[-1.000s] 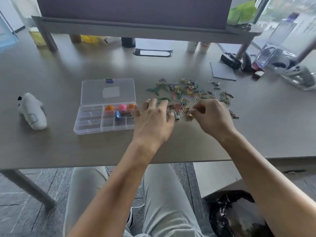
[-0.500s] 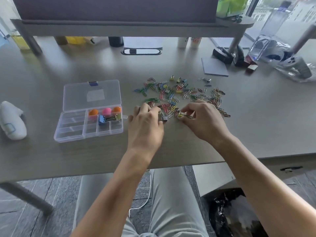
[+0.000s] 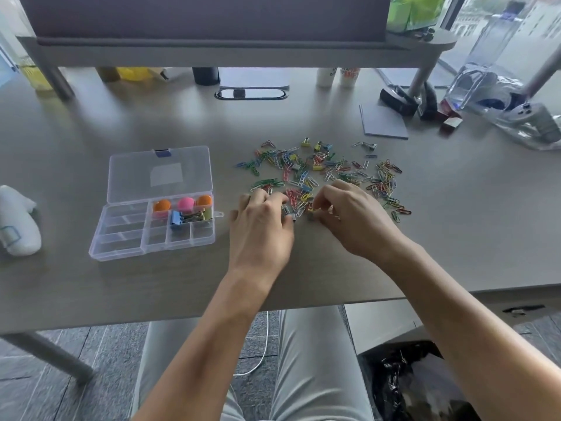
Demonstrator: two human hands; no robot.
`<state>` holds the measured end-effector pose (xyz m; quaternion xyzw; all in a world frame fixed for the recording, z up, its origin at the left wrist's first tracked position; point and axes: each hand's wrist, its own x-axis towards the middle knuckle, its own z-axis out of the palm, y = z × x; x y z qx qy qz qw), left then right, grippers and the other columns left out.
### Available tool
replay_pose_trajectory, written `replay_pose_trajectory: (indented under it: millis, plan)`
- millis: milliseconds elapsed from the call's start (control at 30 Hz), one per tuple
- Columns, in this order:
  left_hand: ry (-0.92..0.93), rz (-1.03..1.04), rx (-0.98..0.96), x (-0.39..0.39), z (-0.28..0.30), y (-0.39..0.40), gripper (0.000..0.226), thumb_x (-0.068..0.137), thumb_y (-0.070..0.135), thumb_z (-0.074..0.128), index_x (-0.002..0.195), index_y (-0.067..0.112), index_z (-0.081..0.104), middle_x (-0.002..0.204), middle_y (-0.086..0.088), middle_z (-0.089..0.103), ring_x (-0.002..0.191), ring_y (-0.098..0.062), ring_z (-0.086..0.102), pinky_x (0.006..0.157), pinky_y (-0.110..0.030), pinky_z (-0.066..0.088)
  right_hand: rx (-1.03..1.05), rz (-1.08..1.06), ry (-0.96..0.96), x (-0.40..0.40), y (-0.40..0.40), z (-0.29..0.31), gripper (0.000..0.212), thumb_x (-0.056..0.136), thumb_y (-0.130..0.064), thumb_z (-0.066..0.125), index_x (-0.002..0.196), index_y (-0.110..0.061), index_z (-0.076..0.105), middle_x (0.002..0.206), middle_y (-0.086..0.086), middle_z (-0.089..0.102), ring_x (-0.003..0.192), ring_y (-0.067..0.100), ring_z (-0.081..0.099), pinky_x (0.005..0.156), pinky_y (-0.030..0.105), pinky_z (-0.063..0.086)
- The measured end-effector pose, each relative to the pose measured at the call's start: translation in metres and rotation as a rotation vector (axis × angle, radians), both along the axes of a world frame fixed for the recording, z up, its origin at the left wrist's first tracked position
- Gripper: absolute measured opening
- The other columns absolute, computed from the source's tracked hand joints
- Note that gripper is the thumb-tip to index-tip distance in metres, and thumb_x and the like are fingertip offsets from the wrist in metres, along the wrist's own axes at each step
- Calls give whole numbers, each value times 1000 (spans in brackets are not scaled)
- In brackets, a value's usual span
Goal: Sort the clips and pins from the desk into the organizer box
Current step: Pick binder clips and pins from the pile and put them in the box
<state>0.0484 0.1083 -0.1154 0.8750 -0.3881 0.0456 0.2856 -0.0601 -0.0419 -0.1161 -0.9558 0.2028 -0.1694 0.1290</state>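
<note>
A clear plastic organizer box (image 3: 121, 235) lies open on the desk at the left, its lid (image 3: 161, 173) flat behind it. Some compartments hold round orange and pink pins (image 3: 185, 204) and binder clips (image 3: 182, 218). A spread of coloured paper clips and small binder clips (image 3: 321, 170) covers the desk right of the box. My left hand (image 3: 261, 229) sits at the pile's near edge, fingers curled on a small binder clip (image 3: 288, 212). My right hand (image 3: 352, 217) pinches a small clip (image 3: 312, 209) beside it.
A white rounded device (image 3: 18, 226) lies at the far left. A grey pad (image 3: 384, 121), dark gadgets (image 3: 397, 101) and a clear plastic bag with a controller (image 3: 528, 117) sit at the back right. A raised monitor shelf (image 3: 230, 51) spans the back. The desk's front edge is near my forearms.
Both hands have stayed at the near edge of the pile, fingers working at small clips. The camera view shifted, so the box and pile appear moved left and down.
</note>
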Motion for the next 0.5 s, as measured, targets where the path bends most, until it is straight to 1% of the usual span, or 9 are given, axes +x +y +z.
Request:
replay_pose_trajectory:
  millis: [67,167,233,300,367,500]
  plan:
    - [0,1,-13,2,1,-4,27,92,25,63,118,23,67,110,0,62,110,-25,52,91,-42,45,-18,8,-18,-1,-1,-2,10,98,-30,63,103,-22,65,107,-6,63,100,18,57,75,36,49]
    - [-2,2,-35,5,1,-7,26,92,24,63,117,22,68,112,-1,63,109,-25,53,90,-40,45,-32,-8,-46,-2,-1,-4,11,101,-32,59,103,-23,65,105,-7,62,99,17,56,71,33,45]
    - [-1,3,-42,7,1,-8,25,92,23,63,117,22,68,111,-1,64,109,-25,54,90,-41,46,-12,-23,-55,-2,-1,-5,12,99,-30,59,106,-25,67,107,-8,61,98,16,57,73,34,48]
    - [5,1,-48,9,0,-9,23,93,23,63,116,22,68,110,-1,64,108,-25,54,91,-42,46,6,-12,-34,-3,-3,-3,18,95,-26,61,111,-28,69,109,-9,60,100,14,56,75,34,49]
    - [8,-1,-52,9,0,-9,23,93,22,62,116,22,68,110,-1,64,107,-25,54,91,-42,46,9,25,-2,-4,-3,0,22,92,-26,63,112,-32,70,109,-10,60,102,12,56,75,32,48]
    - [5,-3,-54,9,-1,-10,24,93,22,63,117,22,68,110,-1,64,107,-25,54,90,-42,47,-32,55,45,-2,-4,6,20,96,-28,62,113,-30,72,109,-9,63,100,14,59,72,29,44]
